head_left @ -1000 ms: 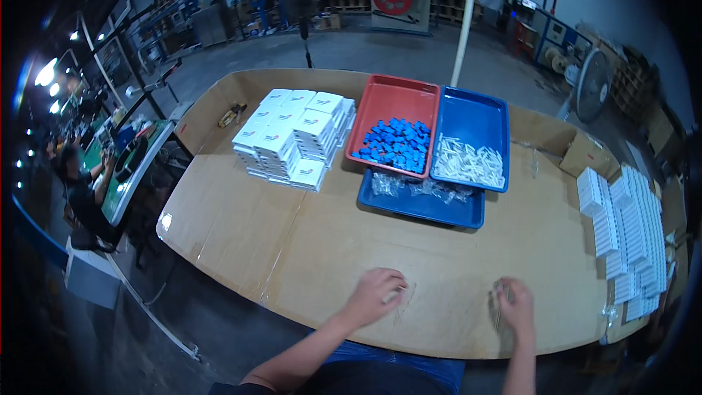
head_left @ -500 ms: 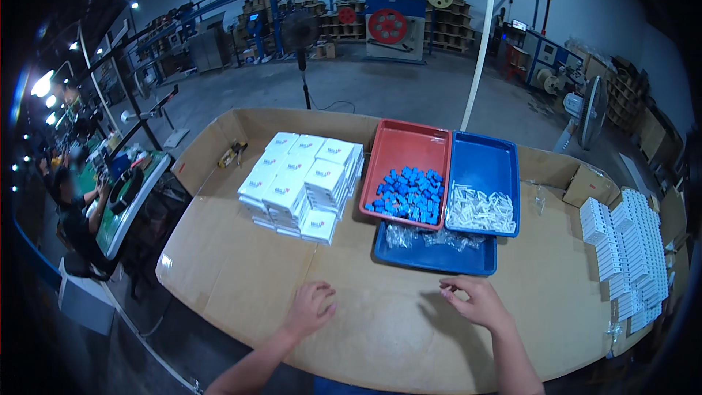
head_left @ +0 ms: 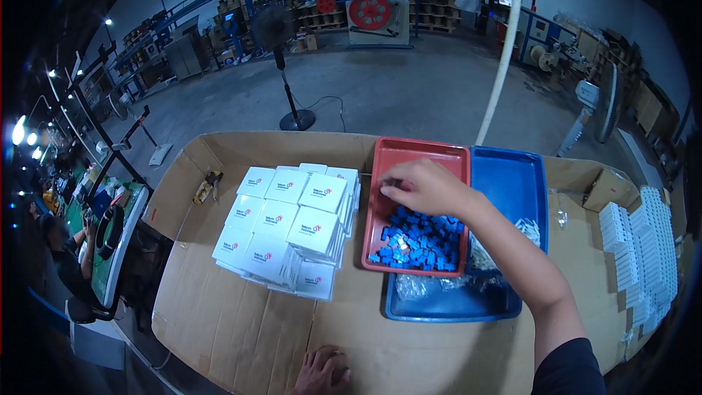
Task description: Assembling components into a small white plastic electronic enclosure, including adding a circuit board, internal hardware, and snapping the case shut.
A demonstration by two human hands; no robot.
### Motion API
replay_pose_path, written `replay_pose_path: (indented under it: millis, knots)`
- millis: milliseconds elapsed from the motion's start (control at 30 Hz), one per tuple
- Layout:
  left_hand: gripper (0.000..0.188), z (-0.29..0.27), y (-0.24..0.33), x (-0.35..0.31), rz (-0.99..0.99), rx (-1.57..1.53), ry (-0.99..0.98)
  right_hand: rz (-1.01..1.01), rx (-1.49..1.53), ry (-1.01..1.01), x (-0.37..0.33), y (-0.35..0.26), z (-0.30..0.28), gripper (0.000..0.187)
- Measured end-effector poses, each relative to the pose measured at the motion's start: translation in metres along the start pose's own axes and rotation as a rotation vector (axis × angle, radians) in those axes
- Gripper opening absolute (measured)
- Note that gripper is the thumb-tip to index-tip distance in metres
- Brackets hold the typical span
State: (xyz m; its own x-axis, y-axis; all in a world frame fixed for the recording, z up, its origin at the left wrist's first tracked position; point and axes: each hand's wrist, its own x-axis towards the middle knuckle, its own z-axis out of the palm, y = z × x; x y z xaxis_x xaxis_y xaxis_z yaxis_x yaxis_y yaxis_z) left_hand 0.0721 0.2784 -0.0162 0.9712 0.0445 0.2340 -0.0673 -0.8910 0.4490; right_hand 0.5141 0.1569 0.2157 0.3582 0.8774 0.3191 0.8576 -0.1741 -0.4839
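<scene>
My right hand (head_left: 428, 187) hangs over the red tray (head_left: 369, 238), its bent fingers pointing left toward the stacked white square boxes (head_left: 279, 218). Thumb and fingers look a little apart, and no object shows between them. Beneath that hand, small blue plastic parts (head_left: 417, 241) lie heaped in the tray. My left hand (head_left: 323, 371) rests by the near edge of the cardboard-covered table (head_left: 351, 329), fingers loosely bent and holding nothing visible. To the right, a blue tray (head_left: 512, 183) holds small white pieces (head_left: 528, 231), partly hidden by my right forearm.
A lower blue tray (head_left: 453, 311) with clear plastic bags sits under the other two. Rows of white plastic parts (head_left: 640, 263) stand at the far right. A yellow-handled tool (head_left: 208, 187) lies at the back left corner. Another person (head_left: 69, 249) sits at a green bench on the left.
My right hand has risen forward and left, from the near table to above the red tray. My left hand has drawn back toward the near edge. The view has tilted and shifted.
</scene>
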Motion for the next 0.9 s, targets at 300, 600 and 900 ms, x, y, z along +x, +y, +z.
replay_pose_path:
  millis: [300, 600, 900]
  knots:
    - [0.058, 0.021, -0.009, -0.024, -0.090, 0.137, -0.192, -0.037, -0.006, -0.086, 0.153, 0.084, 0.057, 0.024]
    - [0.056, 0.004, 0.003, 0.000, -0.083, 0.066, -0.228, 0.161, -0.158, -0.430, 0.234, 0.083, 0.144, 0.048]
    - [0.056, 0.011, 0.000, -0.006, -0.073, 0.087, -0.212, 0.238, -0.133, -0.599, 0.241, 0.097, 0.172, 0.068]
